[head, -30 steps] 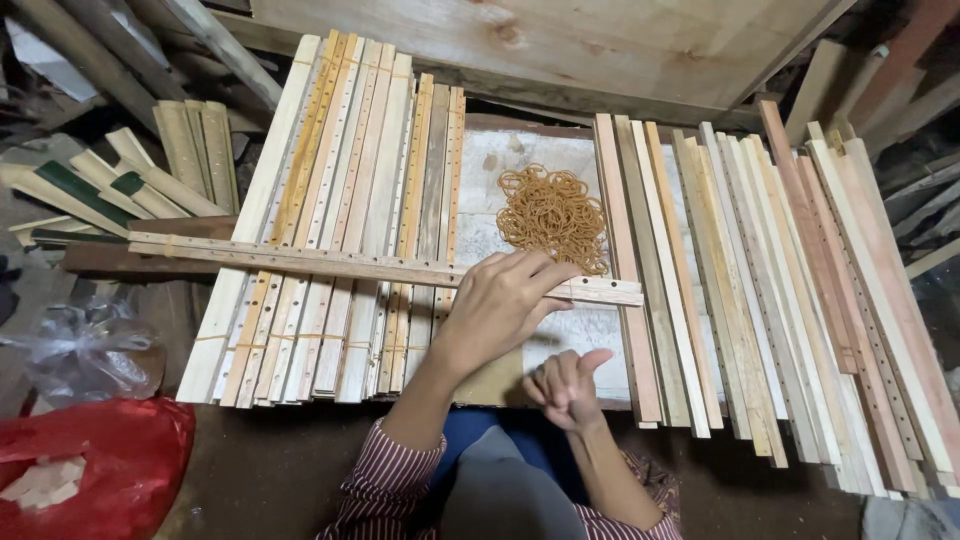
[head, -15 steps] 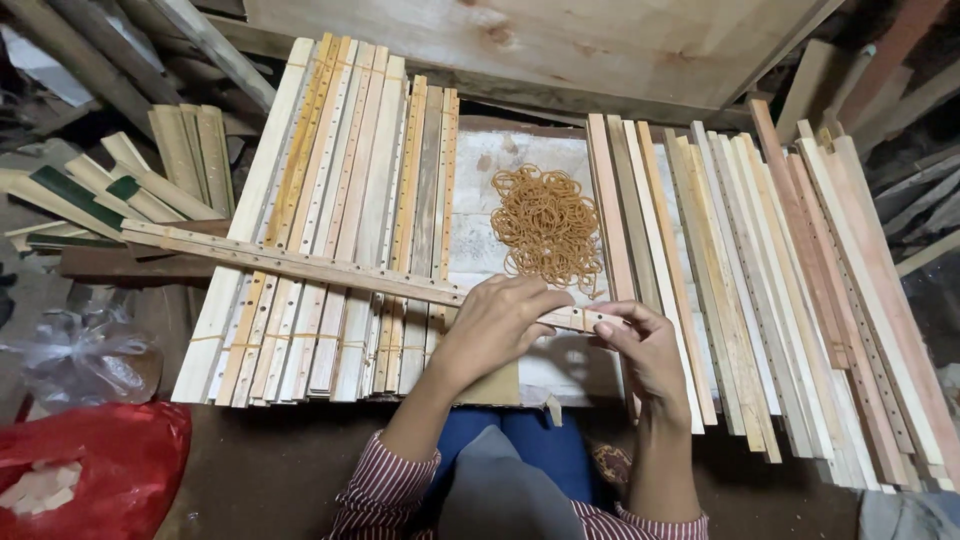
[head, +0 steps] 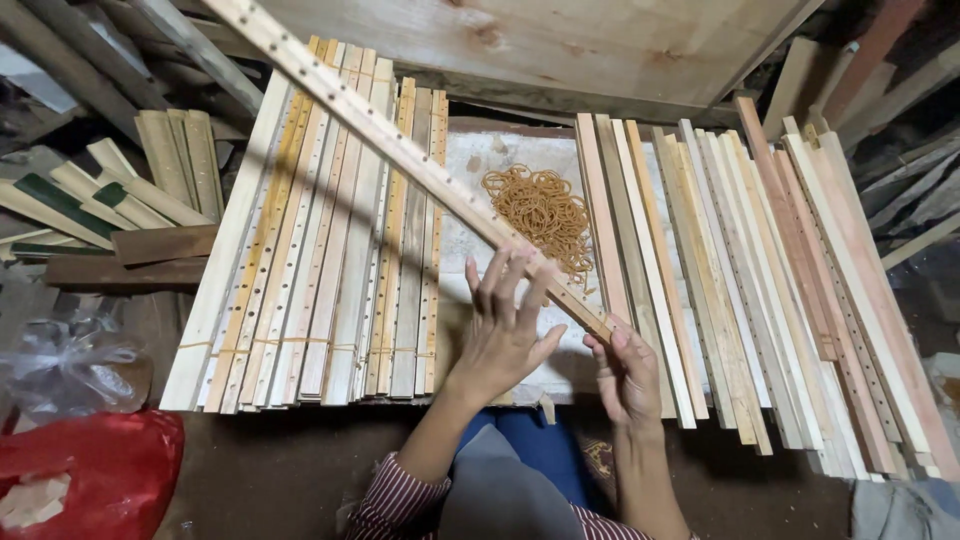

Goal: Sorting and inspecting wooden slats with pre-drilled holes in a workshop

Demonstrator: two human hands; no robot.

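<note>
Two hands on one strip right now. My right hand (head: 628, 368) has its grip closed on the near end of a long drilled wooden strip (head: 400, 150), thumb on top. My left hand (head: 505, 325) is just beside it, fingers spread wide and flat, resting under the strip, gripping nothing. From my grip the strip runs up and away to the left, tilted above everything else, its far end out past the stacks.

Just beyond my left fingertips sits a heap of rubber bands (head: 545, 210) on the pale sheet (head: 470, 165). Left of my grip lies a bundled row of drilled slats (head: 320, 260), already tied across with bands, so I judge that lot finished. Right of my grip, the loose slats (head: 740, 280) lie unbound, so plenty looks left to do. Further left, a red bag (head: 90, 480).
</note>
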